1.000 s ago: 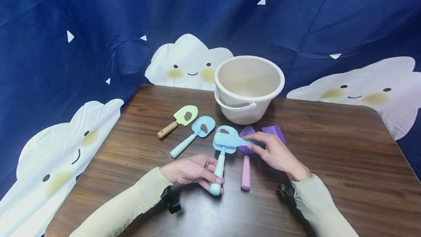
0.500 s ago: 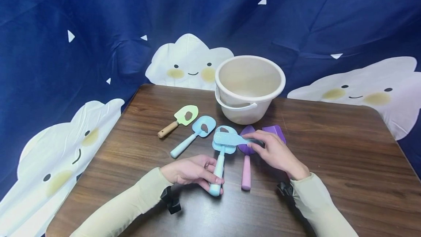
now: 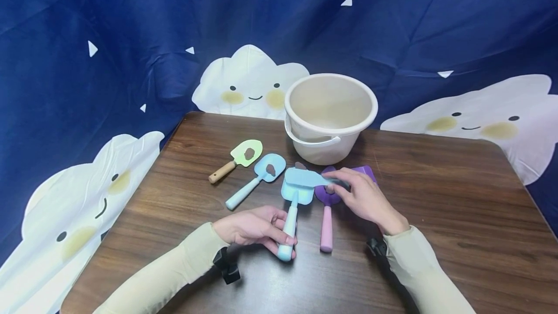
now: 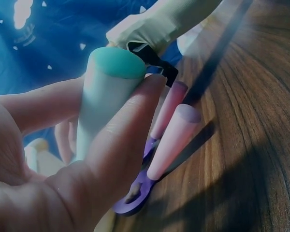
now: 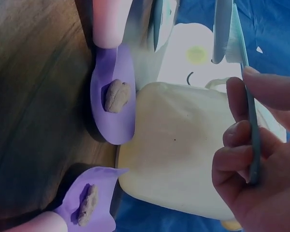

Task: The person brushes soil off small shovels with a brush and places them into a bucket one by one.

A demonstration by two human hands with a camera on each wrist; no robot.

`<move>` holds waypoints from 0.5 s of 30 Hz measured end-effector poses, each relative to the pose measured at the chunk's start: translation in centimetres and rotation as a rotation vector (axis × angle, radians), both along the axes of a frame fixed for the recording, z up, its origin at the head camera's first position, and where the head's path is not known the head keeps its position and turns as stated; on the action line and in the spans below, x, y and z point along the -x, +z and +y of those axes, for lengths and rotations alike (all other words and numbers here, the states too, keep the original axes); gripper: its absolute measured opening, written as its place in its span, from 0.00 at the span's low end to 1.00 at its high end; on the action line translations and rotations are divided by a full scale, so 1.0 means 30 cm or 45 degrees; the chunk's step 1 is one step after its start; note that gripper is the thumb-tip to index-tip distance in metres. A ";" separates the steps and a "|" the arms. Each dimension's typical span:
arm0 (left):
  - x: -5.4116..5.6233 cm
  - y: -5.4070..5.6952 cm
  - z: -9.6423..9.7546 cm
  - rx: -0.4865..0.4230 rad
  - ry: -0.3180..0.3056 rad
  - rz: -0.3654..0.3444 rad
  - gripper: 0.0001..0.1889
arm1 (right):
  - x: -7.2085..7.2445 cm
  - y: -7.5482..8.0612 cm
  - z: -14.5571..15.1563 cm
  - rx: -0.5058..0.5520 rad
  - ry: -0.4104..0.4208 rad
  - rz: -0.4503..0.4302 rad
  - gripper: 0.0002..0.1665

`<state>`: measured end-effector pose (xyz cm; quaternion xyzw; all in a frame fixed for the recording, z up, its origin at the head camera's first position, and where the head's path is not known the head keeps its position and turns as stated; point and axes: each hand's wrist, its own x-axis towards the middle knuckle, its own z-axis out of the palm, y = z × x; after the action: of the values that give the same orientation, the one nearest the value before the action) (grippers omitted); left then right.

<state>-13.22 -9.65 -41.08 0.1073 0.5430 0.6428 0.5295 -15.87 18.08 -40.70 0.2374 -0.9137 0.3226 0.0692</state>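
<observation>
The left hand (image 3: 263, 227) is pinching the pale blue handle of a blue shovel (image 3: 291, 222) between thumb and fingers, the shovel being above the desk (image 3: 444, 207) and in front of the bucket (image 3: 330, 153). The right hand (image 3: 364, 197) is pinching a blue brush (image 3: 307, 178) between thumb and fingers, its head lying across the shovel's blade, just ahead of the bucket. (Actual contact between bristles and blade is not being confirmed.) A brown clump (image 3: 300, 165) is showing at the blade's far edge, toward the bucket, its lower part being hidden.

To the left of the bucket, a second blue shovel (image 3: 260, 173) and, farther out, a green shovel (image 3: 240, 154) with a wooden handle are lying on the desk, each bearing a brown clump. In front of the bucket, a purple shovel (image 5: 104, 125) with a pink handle is lying, and another purple shovel (image 5: 104, 191) is resting toward its right; both are carrying clumps. Behind the bucket, a dark blue cloth (image 3: 392, 28) with smiling clouds is hanging.
</observation>
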 end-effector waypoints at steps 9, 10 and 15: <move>-0.003 -0.003 -0.003 0.010 -0.011 0.006 0.15 | 0.022 0.006 0.005 -0.009 -0.022 -0.039 0.18; -0.004 -0.004 -0.004 0.010 -0.011 0.005 0.15 | 0.025 0.006 0.004 -0.009 -0.023 -0.032 0.18; -0.004 -0.006 -0.008 0.003 -0.015 -0.003 0.15 | 0.043 0.008 0.005 -0.002 -0.059 -0.011 0.17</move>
<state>-13.11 -9.90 -41.27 0.1091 0.5426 0.6393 0.5339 -17.15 18.22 -40.45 0.2150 -0.9195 0.3210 0.0726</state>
